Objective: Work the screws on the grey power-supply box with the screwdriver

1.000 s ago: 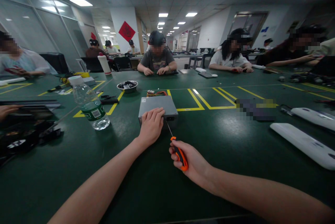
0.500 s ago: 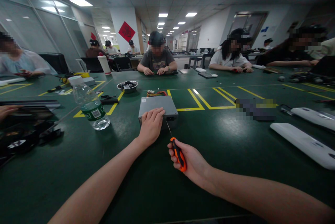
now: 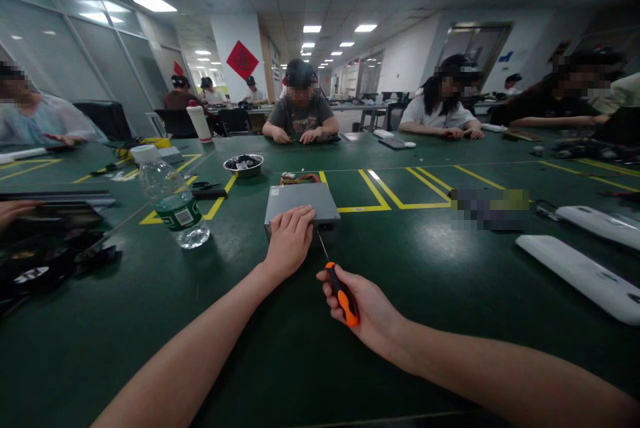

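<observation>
A grey metal computer power supply (image 3: 305, 199) lies on the green table in front of me, its coloured cables (image 3: 300, 179) coming out at the back. My left hand (image 3: 290, 238) grips its near side, fingers bent over the top edge; the thumb is hard to see. In my right hand (image 3: 357, 295) is a screwdriver (image 3: 344, 298) with an orange and black handle, wrapped by the fingers. Its thin shaft points up and away, with the tip at the near face of the power supply, below the socket. Whether the tip sits in a screw is too small to tell.
Left of the power supply stand a water bottle (image 3: 175, 205) and a metal bowl (image 3: 243, 165) of small parts. Dark parts (image 3: 45, 261) lie far left. White long casings (image 3: 580, 275) lie at right. A person (image 3: 303, 111) works opposite, others along the table.
The screwdriver's handle has turned in my right hand, showing more orange, and the fingers have shifted slightly. My left hand and the power supply have stayed in place.
</observation>
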{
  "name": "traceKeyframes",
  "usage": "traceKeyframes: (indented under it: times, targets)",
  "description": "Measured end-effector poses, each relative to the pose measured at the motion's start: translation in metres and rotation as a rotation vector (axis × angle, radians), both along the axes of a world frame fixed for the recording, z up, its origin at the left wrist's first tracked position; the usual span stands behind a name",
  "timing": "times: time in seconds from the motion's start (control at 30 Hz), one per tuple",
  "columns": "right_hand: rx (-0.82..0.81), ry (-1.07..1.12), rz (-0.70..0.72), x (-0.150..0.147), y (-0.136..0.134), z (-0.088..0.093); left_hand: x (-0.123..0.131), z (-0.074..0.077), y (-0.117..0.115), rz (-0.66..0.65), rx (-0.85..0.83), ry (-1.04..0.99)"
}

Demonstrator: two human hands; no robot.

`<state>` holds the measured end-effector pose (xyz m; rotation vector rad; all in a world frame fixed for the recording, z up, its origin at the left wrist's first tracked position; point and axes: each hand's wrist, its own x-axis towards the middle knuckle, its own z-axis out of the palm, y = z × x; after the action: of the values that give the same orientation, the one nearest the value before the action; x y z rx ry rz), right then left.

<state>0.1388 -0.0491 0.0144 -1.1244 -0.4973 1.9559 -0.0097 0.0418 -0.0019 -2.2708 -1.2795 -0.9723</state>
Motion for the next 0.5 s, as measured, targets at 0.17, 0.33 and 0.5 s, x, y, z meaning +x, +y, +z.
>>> traceKeyframes:
  times: [0.17, 0.33, 0.5]
  targets:
    - [0.025, 0.001, -0.045, 0.0, 0.0003, 0.001, -0.0003, -0.0007, 0.0003, 0.002, 0.003, 0.0]
    - [0.067, 0.035, -0.026, 0.0006, -0.0012, -0.0016, -0.0008, -0.0008, 0.0, -0.008, -0.004, 0.001]
    - [0.036, 0.055, -0.019, 0.0009, 0.0007, -0.0016, -0.0008, -0.0008, -0.0001, -0.01, -0.003, 0.001]
